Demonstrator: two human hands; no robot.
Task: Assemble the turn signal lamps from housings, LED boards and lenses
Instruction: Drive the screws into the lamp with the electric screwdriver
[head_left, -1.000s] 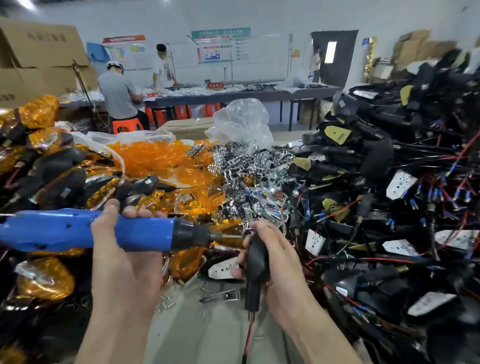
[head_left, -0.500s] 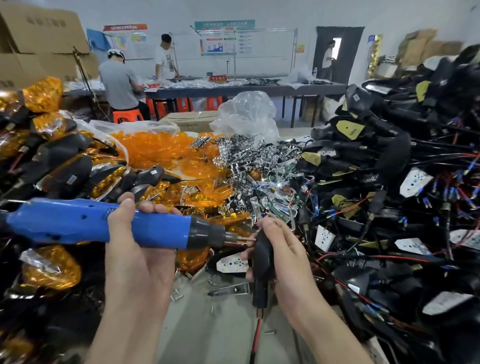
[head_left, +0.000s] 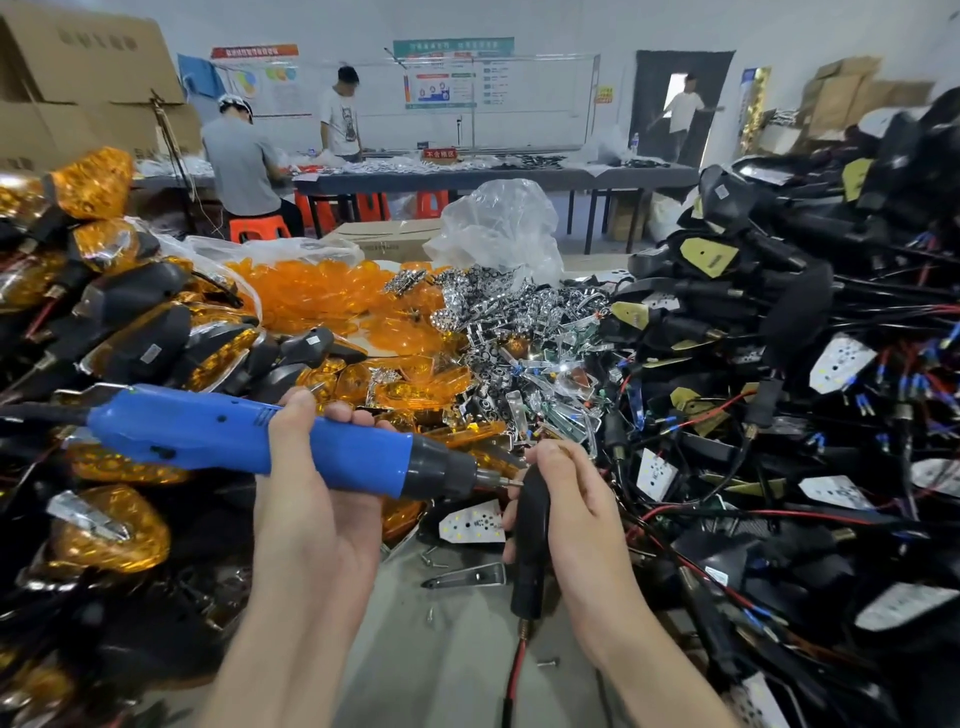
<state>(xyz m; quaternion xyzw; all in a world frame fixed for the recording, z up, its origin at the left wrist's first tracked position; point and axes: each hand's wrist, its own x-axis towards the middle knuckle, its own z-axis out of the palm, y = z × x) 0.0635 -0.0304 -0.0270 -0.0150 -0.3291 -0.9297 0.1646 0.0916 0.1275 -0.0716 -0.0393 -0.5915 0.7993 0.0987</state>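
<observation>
While the left hand (head_left: 311, 499) wraps its fingers around the barrel of a blue screwdriver (head_left: 208, 431), the tool lies nearly level, with its bit pointing right and the tip meeting the upper end of a black housing (head_left: 530, 525). Right hand (head_left: 576, 514): fingers curled round this housing, which is held roughly upright above the bench (head_left: 441, 649); a red wire (head_left: 514, 675) hangs from its lower end. Just left of the held housing, a white LED board (head_left: 472, 525) lies at the edge of the parts heap, with a metal clip (head_left: 467, 577) and loose screws (head_left: 548, 662) on the bare bench nearby. Far left: stacked lamps (head_left: 130, 332) with amber lenses fitted. Centre rear: a heap of loose orange lenses (head_left: 322, 296), and beside it a heap of chrome reflectors (head_left: 498, 322) below a clear plastic bag (head_left: 498, 228). Right: a large tangled heap of black housings with wires (head_left: 779, 364), several showing white boards. Background: other people at a long table (head_left: 493, 174).
</observation>
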